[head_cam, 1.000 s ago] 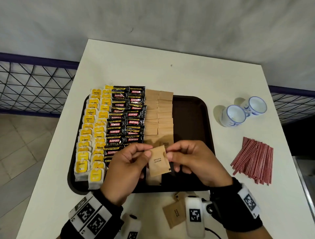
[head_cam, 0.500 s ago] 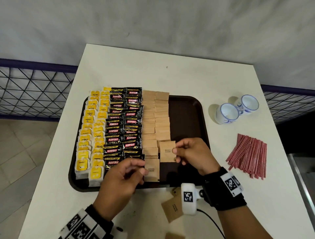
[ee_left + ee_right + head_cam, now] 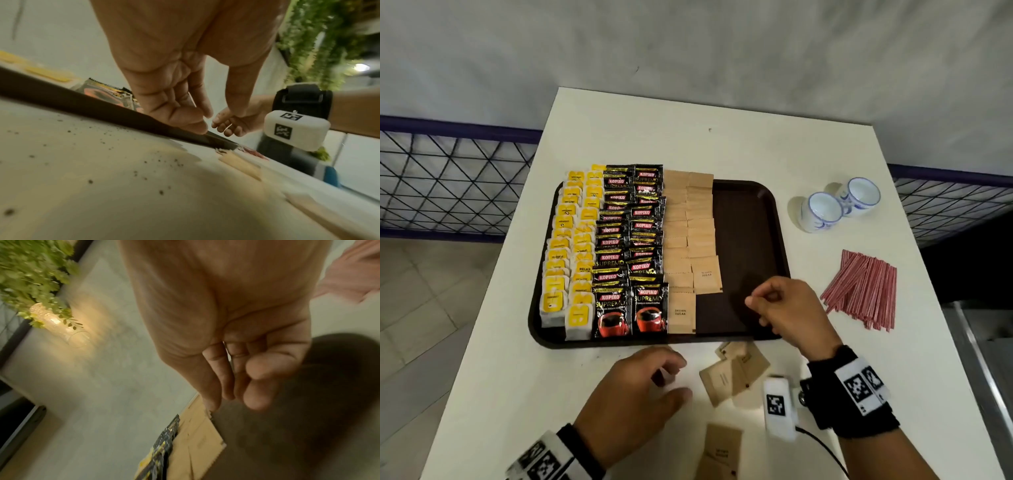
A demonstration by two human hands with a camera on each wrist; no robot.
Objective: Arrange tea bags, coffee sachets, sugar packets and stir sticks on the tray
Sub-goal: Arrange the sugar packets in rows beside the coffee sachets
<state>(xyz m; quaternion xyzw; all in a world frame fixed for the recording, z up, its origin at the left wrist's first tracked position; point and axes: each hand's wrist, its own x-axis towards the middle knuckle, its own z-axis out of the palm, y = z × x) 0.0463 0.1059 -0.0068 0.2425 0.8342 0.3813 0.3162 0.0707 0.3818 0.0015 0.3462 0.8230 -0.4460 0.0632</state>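
**Sugar columns almost full, both hands empty**

Tray (image 3: 750, 192) holds neat columns, left to right: tea bags (image 3: 566, 260), coffee sachets (image 3: 630, 240), sugar packets (image 3: 690, 240). Each kind overlaps like shingles, probably so many fit and labels read. Right strip of the tray is bare, likely kept for the stir sticks (image 3: 861, 289), which lie in a loose pile on the table (image 3: 722, 137), right of the tray, untouched.

Right sugar column stops short of the near rim; one gap left beside the front packet.

Right hand (image 3: 789, 310) hovers over the near right part of the tray, fingers loosely curled, thumb near index, nothing between them. Wrist view agrees: empty, sugar just below the fingertips.

Left hand (image 3: 633, 387) is over the table in front of the tray, fingers loosely bent and apart, holding nothing, just beside the spare packets (image 3: 729, 373). Looks set to pick one for that gap.

More spares (image 3: 720, 448) lie nearer the table edge. Two cups (image 3: 839, 204) stand right of the tray, clear of the work.

Risk: a dropped packet nudging the shingled rows.
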